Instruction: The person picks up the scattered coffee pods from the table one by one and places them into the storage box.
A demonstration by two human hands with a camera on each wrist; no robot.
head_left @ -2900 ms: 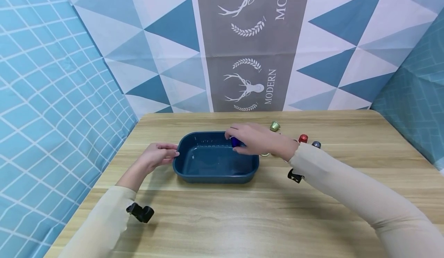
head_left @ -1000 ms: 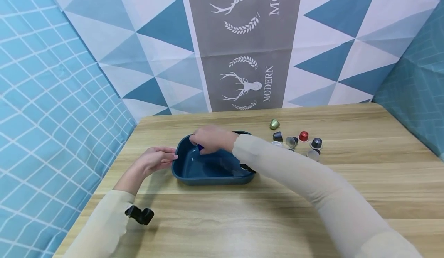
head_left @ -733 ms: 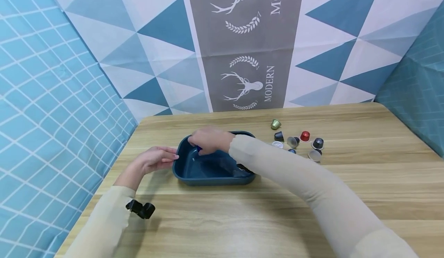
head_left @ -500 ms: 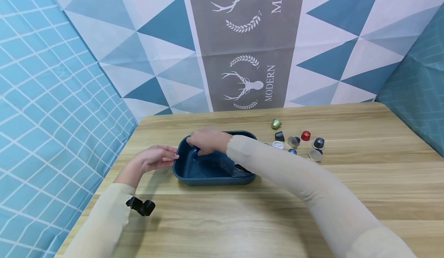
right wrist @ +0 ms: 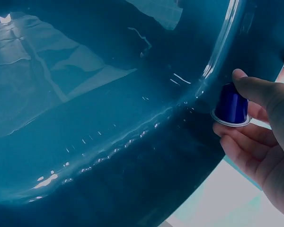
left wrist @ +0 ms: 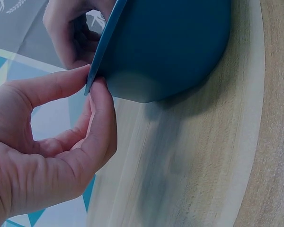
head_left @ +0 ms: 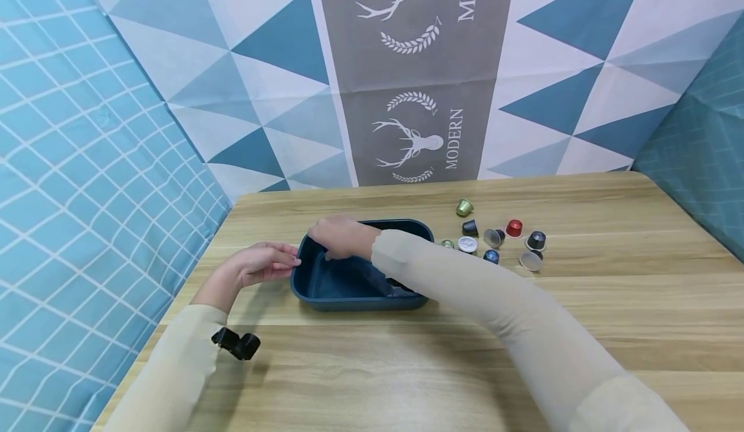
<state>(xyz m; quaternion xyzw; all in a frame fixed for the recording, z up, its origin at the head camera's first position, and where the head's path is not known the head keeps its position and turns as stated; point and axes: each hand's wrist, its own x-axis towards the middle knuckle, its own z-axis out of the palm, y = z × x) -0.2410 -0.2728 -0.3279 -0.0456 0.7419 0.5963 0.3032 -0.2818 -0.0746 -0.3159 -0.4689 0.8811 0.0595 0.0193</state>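
Observation:
A dark blue rectangular dish (head_left: 360, 304) stands on the wooden table. My left hand (head_left: 261, 265) is at its left end; in the left wrist view thumb and fingers pinch the dish's rim (left wrist: 102, 49). Over the inside of the dish, near its back left corner, is my right hand (head_left: 341, 236). The right wrist view shows this hand (right wrist: 270, 127) holding a shiny blue coffee capsule (right wrist: 232, 106) between thumb and fingers, with its flanged rim downward. From the head view the capsule is hidden behind the hand. The dish's floor (right wrist: 99, 61) shows bare where visible.
Right of the dish lie several coffee capsules: a green one (head_left: 464, 207), a red one (head_left: 514, 228), a blue one (head_left: 491, 256), a white-lidded one (head_left: 467, 245) and dark ones, among them a dark capsule (head_left: 536, 241). Patterned cloth (head_left: 279, 96) hangs behind the table (head_left: 407, 367).
My right hand has carried the blue capsule from the dish's right side leftward to its back left corner, edging slightly further left lately. My left hand stays at the rim.

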